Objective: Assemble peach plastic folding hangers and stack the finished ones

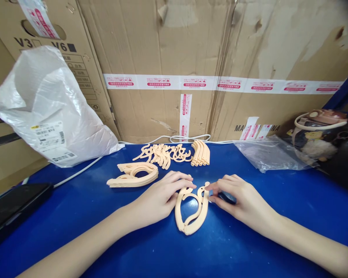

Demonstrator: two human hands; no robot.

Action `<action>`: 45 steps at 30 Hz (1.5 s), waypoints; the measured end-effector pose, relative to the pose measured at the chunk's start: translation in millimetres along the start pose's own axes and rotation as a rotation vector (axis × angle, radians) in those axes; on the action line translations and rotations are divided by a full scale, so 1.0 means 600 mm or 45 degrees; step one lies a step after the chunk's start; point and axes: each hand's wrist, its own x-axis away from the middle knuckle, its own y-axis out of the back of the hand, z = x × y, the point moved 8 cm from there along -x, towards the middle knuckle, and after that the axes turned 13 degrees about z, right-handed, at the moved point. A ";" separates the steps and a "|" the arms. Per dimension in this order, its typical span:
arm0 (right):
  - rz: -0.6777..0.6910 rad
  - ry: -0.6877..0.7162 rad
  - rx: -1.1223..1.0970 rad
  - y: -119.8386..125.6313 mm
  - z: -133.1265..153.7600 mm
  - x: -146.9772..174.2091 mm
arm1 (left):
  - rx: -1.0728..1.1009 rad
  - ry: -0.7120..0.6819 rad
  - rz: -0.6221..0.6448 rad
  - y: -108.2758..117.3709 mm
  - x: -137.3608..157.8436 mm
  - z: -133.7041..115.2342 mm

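A beige plastic folding hanger lies on the blue tabletop in front of me, its two curved arms joined at the bottom in a V with a hook-like curl between them. My left hand grips the upper end of its left arm, thumb along the outer side and fingers over the top. On the other side, my right hand pinches the top of the right arm between thumb and fingers. Just left of my left hand rests a stack of similar folded hangers. Behind are loose hook pieces and a row of curved arm pieces.
Large cardboard boxes wall off the back of the blue table. A white plastic bag leans at the left, above a black phone-like device. A clear bag and a dark cup stand right. A white cable runs behind.
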 end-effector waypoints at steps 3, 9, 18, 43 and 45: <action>0.015 0.009 -0.036 0.004 0.011 0.000 | -0.006 -0.001 0.002 0.002 0.001 -0.005; 0.285 0.138 -0.179 -0.015 0.030 0.001 | 0.004 0.088 0.135 -0.012 0.004 -0.001; 0.063 -0.096 -0.301 0.004 -0.014 0.000 | -0.210 0.120 0.112 -0.001 0.002 -0.017; 0.287 -0.264 -1.413 -0.033 -0.032 -0.009 | -0.709 -0.019 -0.019 0.010 0.003 -0.056; 0.292 -0.256 -1.427 -0.034 -0.030 -0.009 | -0.711 -0.007 0.006 0.013 0.003 -0.059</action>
